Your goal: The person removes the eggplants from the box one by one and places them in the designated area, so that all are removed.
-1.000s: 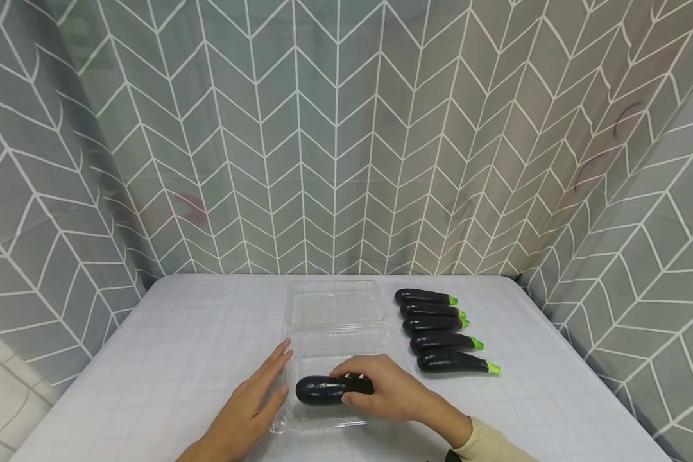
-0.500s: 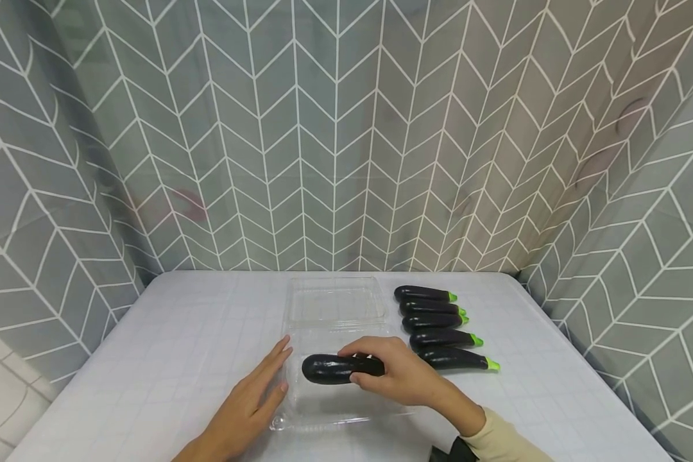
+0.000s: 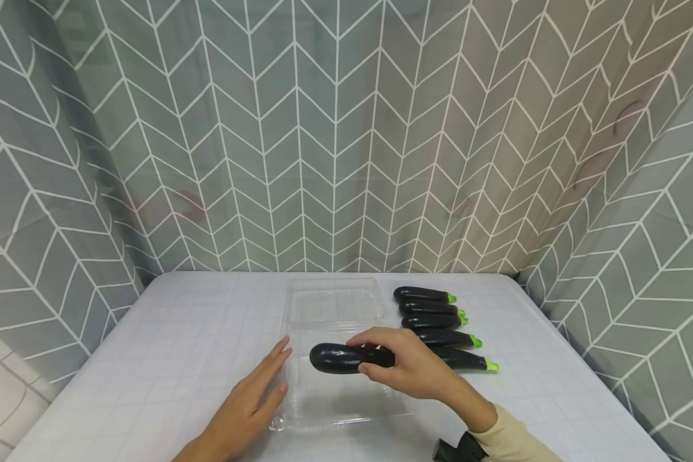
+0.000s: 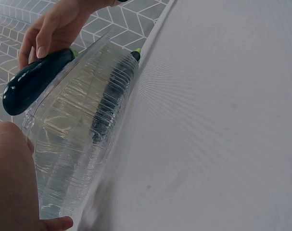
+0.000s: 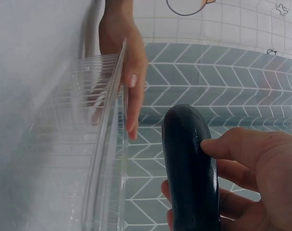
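Observation:
My right hand (image 3: 375,354) grips a dark purple eggplant (image 3: 342,358) by its stem end and holds it level just above the near half of an open clear plastic clamshell box (image 3: 346,401). In the right wrist view the eggplant (image 5: 191,163) hangs clear of the box wall (image 5: 105,159), with thumb and fingers (image 5: 247,166) curled round it. My left hand (image 3: 260,391) lies flat on the table with straight fingers against the box's left side. In the left wrist view the eggplant (image 4: 35,79) shows over the ribbed box (image 4: 83,130).
Several more eggplants (image 3: 433,321) with green stems lie in a row right of the box; my right hand partly covers the nearest ones. The box's lid half (image 3: 335,301) lies open at the back. A white checked table (image 3: 179,333) is hemmed in by patterned curtains (image 3: 335,141).
My right hand has lifted the eggplant from the front of the box's near half, up and slightly back and right. My left hand has stayed in place.

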Available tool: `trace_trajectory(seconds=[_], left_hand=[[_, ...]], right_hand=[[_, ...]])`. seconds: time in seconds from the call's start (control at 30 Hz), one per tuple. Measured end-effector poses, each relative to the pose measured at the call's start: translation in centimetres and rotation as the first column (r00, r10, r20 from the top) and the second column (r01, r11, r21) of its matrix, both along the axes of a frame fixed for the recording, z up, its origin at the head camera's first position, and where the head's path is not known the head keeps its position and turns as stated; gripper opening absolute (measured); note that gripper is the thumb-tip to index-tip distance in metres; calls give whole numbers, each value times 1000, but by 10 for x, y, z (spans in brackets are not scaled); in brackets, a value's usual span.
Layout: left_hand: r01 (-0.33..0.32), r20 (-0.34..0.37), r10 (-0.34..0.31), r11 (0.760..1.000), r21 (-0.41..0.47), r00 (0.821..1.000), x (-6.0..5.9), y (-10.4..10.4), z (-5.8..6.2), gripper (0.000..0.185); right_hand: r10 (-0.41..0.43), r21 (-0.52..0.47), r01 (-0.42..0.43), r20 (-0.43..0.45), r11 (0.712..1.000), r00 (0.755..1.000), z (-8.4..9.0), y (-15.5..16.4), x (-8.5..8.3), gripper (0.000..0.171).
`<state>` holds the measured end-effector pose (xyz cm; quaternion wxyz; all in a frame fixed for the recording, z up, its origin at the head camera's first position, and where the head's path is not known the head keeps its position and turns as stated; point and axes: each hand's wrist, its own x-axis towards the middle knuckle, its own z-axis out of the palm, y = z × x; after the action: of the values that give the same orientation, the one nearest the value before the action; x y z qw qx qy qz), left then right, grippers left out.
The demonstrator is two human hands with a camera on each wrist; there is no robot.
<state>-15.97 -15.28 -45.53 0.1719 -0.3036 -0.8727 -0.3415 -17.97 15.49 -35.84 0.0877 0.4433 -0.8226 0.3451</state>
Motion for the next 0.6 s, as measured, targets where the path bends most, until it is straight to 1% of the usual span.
trace_trajectory(seconds=[0.07, 0.2, 0.3, 0.5, 0.6], left_hand=[[-4, -5, 4, 1000, -8, 1000, 0, 0, 0, 55], [13, -10, -13, 1000, -6, 1000, -1, -1, 0, 54], [22, 1, -22, 1000, 2, 1000, -2, -1, 1, 55], [27, 8, -27, 1000, 7, 1000, -4, -1, 2, 55], [27, 14, -27, 1000, 17, 1000, -4, -1, 1, 54]], right_hand=[[1, -5, -1, 2, 1000, 1000, 1, 2, 0, 30], [3, -15, -3, 5, 1000, 1000, 2, 6, 0, 30], [-6, -14, 6, -4, 1000, 1000, 3, 8, 1, 31], [-48, -3, 48, 15, 999, 999, 5, 14, 4, 31], [-58, -7, 58, 3, 998, 998, 5, 18, 5, 32]])
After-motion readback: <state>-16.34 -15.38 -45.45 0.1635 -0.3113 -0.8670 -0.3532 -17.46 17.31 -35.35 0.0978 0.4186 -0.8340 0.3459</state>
